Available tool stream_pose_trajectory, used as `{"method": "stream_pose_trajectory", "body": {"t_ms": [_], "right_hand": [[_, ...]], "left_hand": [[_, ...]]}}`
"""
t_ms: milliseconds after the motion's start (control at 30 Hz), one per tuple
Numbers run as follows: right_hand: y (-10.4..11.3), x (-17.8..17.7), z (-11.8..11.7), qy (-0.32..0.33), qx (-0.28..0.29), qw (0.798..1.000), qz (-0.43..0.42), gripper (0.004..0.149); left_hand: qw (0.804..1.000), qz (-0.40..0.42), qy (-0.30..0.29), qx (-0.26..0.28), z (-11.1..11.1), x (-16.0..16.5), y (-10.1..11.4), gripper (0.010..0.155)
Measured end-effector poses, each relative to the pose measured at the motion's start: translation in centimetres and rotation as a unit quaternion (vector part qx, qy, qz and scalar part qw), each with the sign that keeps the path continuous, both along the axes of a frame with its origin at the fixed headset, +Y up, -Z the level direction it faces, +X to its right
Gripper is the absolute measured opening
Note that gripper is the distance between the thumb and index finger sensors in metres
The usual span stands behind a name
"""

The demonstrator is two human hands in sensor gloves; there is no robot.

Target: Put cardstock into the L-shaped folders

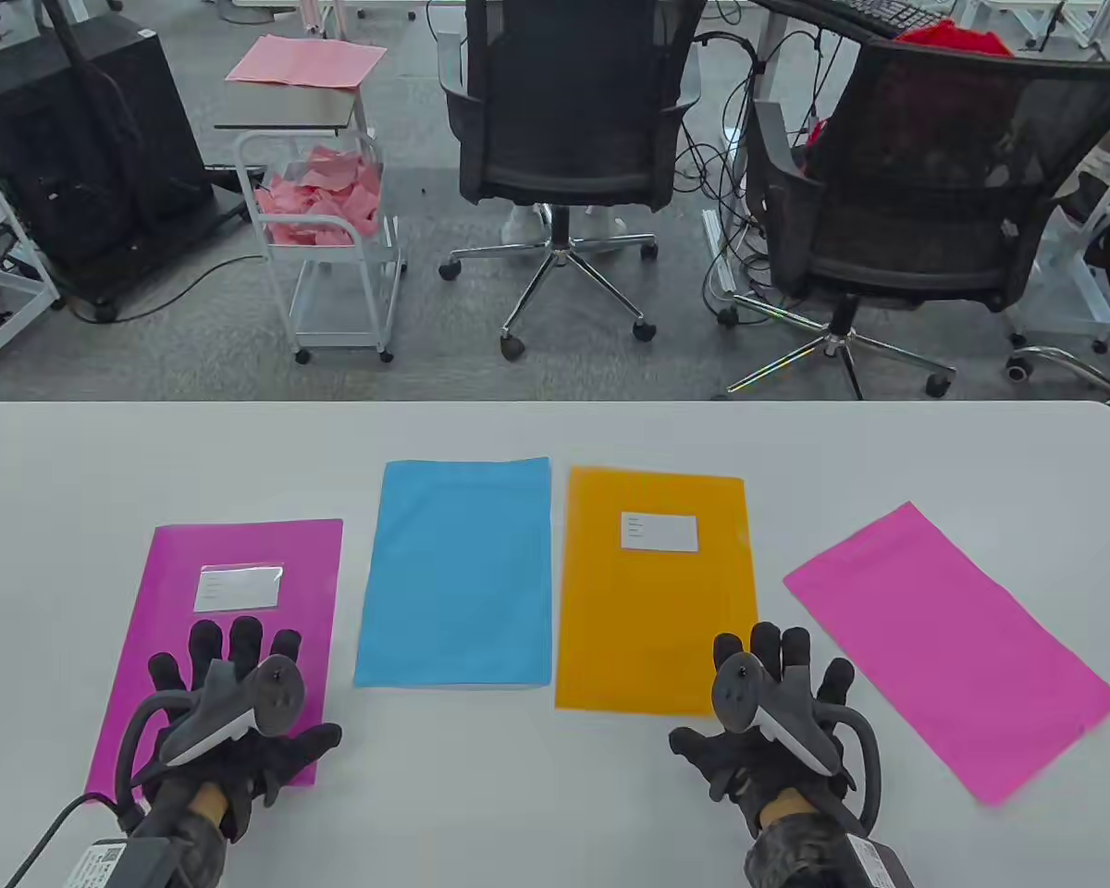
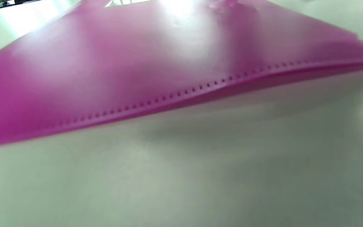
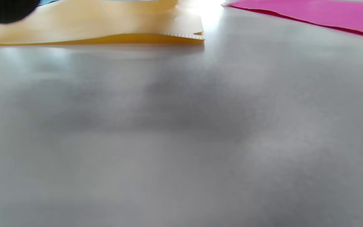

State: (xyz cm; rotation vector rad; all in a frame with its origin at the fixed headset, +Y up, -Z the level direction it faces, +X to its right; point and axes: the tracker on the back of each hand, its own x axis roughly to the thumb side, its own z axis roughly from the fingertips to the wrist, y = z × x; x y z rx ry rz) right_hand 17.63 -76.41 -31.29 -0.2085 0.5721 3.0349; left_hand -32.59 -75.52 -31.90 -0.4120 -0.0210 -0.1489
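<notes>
A magenta L-shaped folder (image 1: 240, 573) with a white label lies at the left of the white table. My left hand (image 1: 231, 684) rests flat on its near part, fingers spread; the folder fills the left wrist view (image 2: 137, 69). An orange folder (image 1: 652, 592) with a label lies right of centre. My right hand (image 1: 777, 689) lies flat and spread at its near right corner, which shows in the right wrist view (image 3: 106, 28). A blue cardstock sheet (image 1: 458, 573) lies between the folders. A pink cardstock sheet (image 1: 948, 647) lies slanted at the right and shows in the right wrist view (image 3: 310, 14).
The table's far edge (image 1: 555, 404) runs across the middle of the table view. Beyond it stand two office chairs (image 1: 564, 139) and a white cart (image 1: 324, 213) with pink paper. Bare tabletop (image 1: 518, 786) lies between my hands.
</notes>
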Motion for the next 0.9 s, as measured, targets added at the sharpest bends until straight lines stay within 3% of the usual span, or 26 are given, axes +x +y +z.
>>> {"method": "stream_pose_trajectory", "body": {"t_ms": [233, 433, 633, 767, 900], "right_hand": [[-0.6, 0.1, 0.0, -0.006, -0.009, 1.000, 0.000, 0.101], [-0.1, 0.2, -0.2, -0.051, 0.030, 0.997, -0.040, 0.099], [0.3, 0.2, -0.8, -0.146, -0.053, 0.987, -0.036, 0.100], [-0.1, -0.6, -2.2, -0.232, -0.065, 0.971, 0.000, 0.110], [-0.4, -2.1, -3.6, -0.260, -0.109, 0.959, -0.028, 0.118]], "left_hand": [[1.000, 0.017, 0.001, -0.010, -0.2, -0.2, -0.5, 0.105], [1.000, 0.012, -0.004, -0.002, -0.3, 0.1, -0.2, 0.105], [1.000, 0.018, -0.014, -0.009, -0.2, 0.7, -0.9, 0.105], [1.000, 0.014, -0.013, -0.008, -0.2, 0.6, -0.7, 0.105], [0.999, 0.041, -0.009, 0.001, -0.2, 0.7, -0.4, 0.104]]}}
